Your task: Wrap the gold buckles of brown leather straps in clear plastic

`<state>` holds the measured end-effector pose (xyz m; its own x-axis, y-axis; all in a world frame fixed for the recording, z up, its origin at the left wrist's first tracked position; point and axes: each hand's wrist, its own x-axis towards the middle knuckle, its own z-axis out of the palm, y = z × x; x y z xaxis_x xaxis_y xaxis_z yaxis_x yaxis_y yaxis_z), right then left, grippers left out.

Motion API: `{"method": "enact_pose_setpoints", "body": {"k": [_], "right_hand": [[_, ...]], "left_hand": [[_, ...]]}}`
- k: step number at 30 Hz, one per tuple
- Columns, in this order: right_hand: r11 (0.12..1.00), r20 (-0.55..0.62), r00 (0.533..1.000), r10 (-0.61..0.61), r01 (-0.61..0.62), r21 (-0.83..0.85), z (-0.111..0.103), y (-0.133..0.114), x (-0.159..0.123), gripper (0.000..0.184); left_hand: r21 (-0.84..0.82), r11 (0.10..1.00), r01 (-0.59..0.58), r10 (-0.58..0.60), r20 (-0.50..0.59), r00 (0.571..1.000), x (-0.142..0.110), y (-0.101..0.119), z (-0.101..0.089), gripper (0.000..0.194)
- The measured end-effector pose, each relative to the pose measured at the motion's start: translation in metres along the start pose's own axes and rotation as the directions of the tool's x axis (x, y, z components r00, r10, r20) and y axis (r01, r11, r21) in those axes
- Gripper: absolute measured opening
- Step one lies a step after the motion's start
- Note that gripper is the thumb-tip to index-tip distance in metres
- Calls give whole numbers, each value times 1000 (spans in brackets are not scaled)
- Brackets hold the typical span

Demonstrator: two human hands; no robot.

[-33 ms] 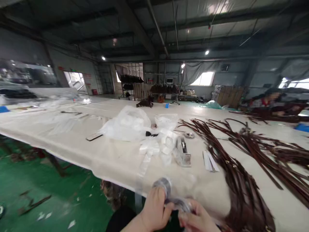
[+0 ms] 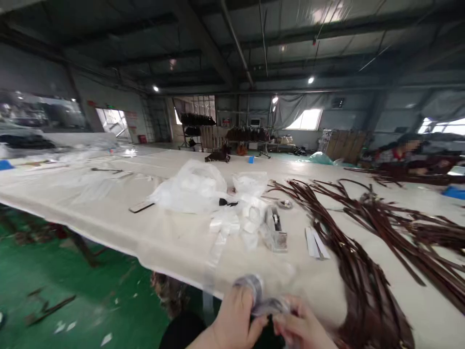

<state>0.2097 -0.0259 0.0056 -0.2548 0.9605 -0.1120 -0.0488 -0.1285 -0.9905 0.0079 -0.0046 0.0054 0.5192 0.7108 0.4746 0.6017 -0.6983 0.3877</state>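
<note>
At the table's near edge, my left hand (image 2: 236, 315) is closed around a looped length of clear, greyish plastic film (image 2: 254, 286). My right hand (image 2: 303, 322) pinches the same film to the right of it, where a second bend arches between the hands. Motion blur smears the film, and its lower part is hidden. Beyond my hands stands a clear tape dispenser (image 2: 278, 232) beside a pile of crumpled white plastic (image 2: 252, 213). White paper strips (image 2: 316, 242) lie to its right.
Brown leather straps with metal fittings (image 2: 363, 276) cover the right of the pale table (image 2: 170, 242). A large translucent plastic bag (image 2: 191, 186) and a phone-like flat object (image 2: 141, 207) lie left of centre. A person (image 2: 403, 152) sits at the far right.
Both my hands have shifted slightly to the right with the film between them. The things on the table lie as before.
</note>
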Motion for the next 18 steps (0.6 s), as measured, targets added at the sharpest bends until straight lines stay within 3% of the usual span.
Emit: {"method": "enact_pose_setpoints", "body": {"k": [2, 3, 4, 6, 7, 8, 10, 13, 16, 17, 18], "right_hand": [[980, -125, 990, -68, 43, -194, -14, -6, 6, 52], [961, -162, 981, -111, 64, -270, -19, -10, 8, 47], [932, -189, 968, -164, 90, -351, -23, -14, 7, 38], [903, -167, 957, -236, 153, -401, -22, -20, 2, 29], [903, -109, 964, -241, 182, -389, -18, -22, -2, 36], [909, -36, 972, -231, 203, -363, -13, -21, -5, 42], [924, 78, 977, -198, 213, -318, 0, -16, -9, 44], [879, 62, 975, -215, 220, -424, 20, 2, -8, 25], [906, 124, 991, -47, 95, -413, 33, 13, -10, 17], [931, 170, 985, 28, 36, -364, 35, 13, -12, 17], [953, 211, 974, 80, -13, -301, 37, 10, -14, 19]], "left_hand": [[-242, 958, 156, -116, 172, 978, 7, 17, 0, 64], [-368, 888, 276, -183, 269, 946, 11, 23, 0, 65], [-496, 739, 456, -269, 403, 875, 14, 27, -1, 69], [-617, 315, 722, -327, 643, 692, 21, 31, -5, 77], [-625, 112, 773, -305, 718, 625, 24, 31, -10, 79], [-621, -49, 782, -254, 765, 592, 27, 31, -17, 80], [-614, -271, 741, -127, 786, 605, 34, 30, -36, 80], [-675, -410, 614, -67, 693, 717, 48, 30, -70, 77], [-828, -352, 437, -222, 527, 820, 62, 28, -87, 66], [-888, -260, 379, -305, 448, 840, 64, 27, -86, 64], [-937, -83, 339, -378, 345, 859, 64, 25, -81, 63]]}}
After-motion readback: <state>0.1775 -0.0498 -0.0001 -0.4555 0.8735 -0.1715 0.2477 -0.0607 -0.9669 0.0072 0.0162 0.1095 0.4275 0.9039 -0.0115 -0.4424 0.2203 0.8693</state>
